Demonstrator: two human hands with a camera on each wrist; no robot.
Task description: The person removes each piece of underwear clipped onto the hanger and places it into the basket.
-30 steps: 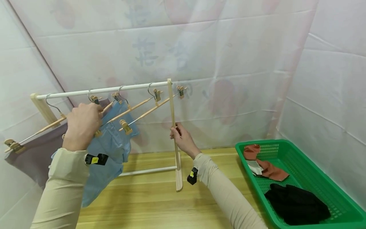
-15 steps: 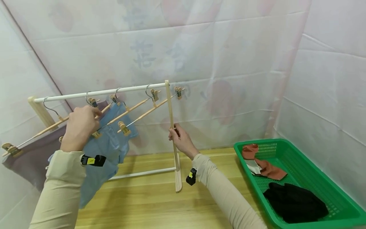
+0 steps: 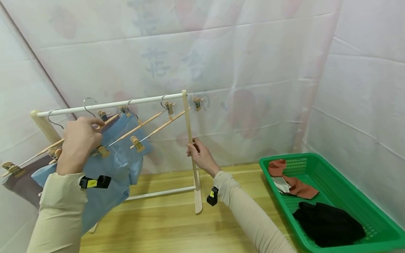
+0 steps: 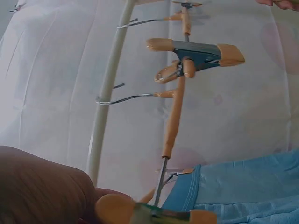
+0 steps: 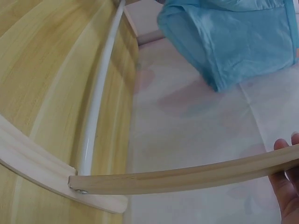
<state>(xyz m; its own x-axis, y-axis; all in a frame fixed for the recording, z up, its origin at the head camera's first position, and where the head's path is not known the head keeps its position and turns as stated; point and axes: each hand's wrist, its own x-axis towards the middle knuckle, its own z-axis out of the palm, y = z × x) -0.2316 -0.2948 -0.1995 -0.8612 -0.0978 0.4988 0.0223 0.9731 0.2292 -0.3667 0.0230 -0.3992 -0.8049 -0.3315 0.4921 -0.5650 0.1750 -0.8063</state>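
Note:
My left hand (image 3: pixel 80 140) grips the bar of a wooden clip hanger (image 3: pixel 109 122), from which light blue shorts (image 3: pixel 115 175) hang by clips. This hanger's metal hook (image 3: pixel 90 100) stands above the white rail (image 3: pixel 145 100) of a small clothes rack. Fingers and thumb of my right hand (image 3: pixel 202 154) are wrapped around the rack's right wooden post (image 3: pixel 188 123), also seen in the right wrist view. A greyish-purple garment (image 3: pixel 23 182) hangs from another clip hanger at the left end, partly behind my left arm.
Two bare clip hangers (image 3: pixel 140 124) hang on the right half of the rail. A green plastic basket (image 3: pixel 346 188) at the right holds a black cloth (image 3: pixel 329 225) and a rust-red piece (image 3: pixel 300 188) with a white part. White printed sheeting (image 3: pixel 269 70) stands behind the wooden table (image 3: pixel 158 225).
My left hand has shifted a little left with the hanger and the blue shorts. The hook has come up off the rail. My right hand stays on the post.

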